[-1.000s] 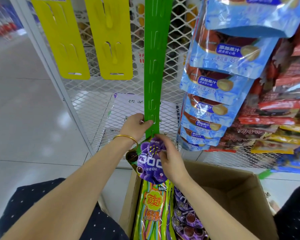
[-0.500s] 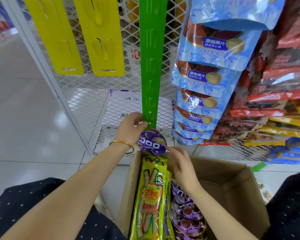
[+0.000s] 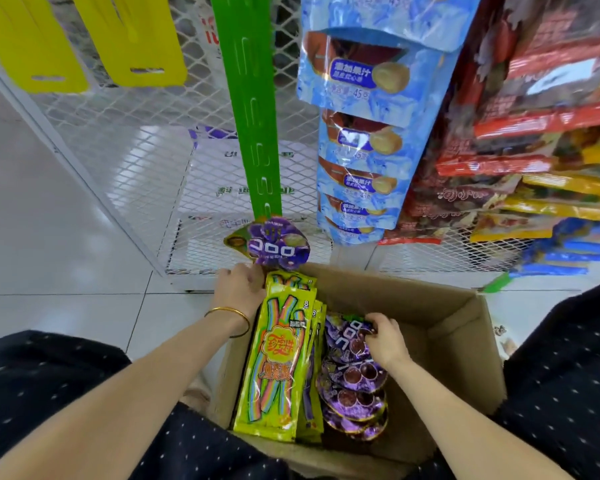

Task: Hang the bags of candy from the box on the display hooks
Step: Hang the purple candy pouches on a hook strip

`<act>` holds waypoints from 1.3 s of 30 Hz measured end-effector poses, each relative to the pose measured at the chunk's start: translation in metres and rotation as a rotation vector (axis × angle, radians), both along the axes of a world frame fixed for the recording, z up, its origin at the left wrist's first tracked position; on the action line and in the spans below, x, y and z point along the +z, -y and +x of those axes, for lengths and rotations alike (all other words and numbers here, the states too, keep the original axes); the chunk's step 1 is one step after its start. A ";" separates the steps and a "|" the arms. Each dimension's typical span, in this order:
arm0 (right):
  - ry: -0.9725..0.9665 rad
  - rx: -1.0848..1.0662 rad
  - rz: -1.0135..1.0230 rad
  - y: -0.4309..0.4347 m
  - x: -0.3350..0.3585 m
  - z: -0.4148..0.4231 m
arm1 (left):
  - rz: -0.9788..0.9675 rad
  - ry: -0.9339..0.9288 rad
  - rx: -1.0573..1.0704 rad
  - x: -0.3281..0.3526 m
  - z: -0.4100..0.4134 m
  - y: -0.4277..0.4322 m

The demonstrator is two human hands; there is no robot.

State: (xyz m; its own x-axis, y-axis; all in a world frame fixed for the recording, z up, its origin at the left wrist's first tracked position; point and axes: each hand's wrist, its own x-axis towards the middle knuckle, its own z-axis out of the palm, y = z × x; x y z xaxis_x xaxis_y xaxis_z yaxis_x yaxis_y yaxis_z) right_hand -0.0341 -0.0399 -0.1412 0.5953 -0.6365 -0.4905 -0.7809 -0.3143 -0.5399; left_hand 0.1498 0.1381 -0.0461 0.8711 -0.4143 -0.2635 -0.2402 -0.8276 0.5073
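Both hands have dropped from the green display strip (image 3: 253, 133) to the cardboard box (image 3: 447, 358), leaving one hung gummy bag (image 3: 278, 244) at the strip's lower end, just above the box's far rim. The right hand (image 3: 387, 341) pinches the top stacked gummy bag (image 3: 347, 336) with curled fingers; the left hand (image 3: 238, 289) rests at the top edge of the rainbow candy bags (image 3: 278, 358), grip indiscernible. The box's right half is bare cardboard.
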 end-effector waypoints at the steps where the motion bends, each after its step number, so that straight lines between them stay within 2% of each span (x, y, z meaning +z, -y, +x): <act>1: -0.024 0.015 0.005 0.001 -0.003 0.001 | 0.010 0.006 -0.003 -0.003 0.001 0.000; 5: -0.080 0.064 0.044 -0.002 -0.011 0.004 | 0.100 0.012 0.012 -0.018 0.003 -0.007; 7: -0.025 0.078 0.036 -0.008 -0.009 0.008 | 0.104 -0.004 0.027 -0.024 0.005 -0.012; 10: 0.236 0.145 -0.029 -0.023 0.009 0.022 | 0.091 0.010 -0.016 -0.027 0.011 -0.013; 12: 0.439 0.265 -0.109 -0.035 0.029 0.037 | 0.098 0.005 -0.050 -0.027 0.014 -0.012; 15: 0.575 0.472 -0.191 -0.051 0.063 0.068 | 0.128 0.032 -0.089 -0.027 0.014 -0.014; 19: 0.551 0.556 -0.115 -0.064 0.084 0.104 | 0.152 0.037 -0.118 -0.024 0.010 -0.024; 27: 0.489 0.646 -0.177 -0.081 0.087 0.116 | 0.255 -0.004 -0.168 -0.016 -0.005 -0.051; 32: 0.463 0.631 -0.185 -0.095 0.085 0.119 | 0.241 -0.063 -0.150 -0.010 -0.017 -0.067; 39: 0.523 0.582 -0.127 -0.088 0.082 0.103 | 0.240 -0.098 -0.106 -0.014 -0.023 -0.078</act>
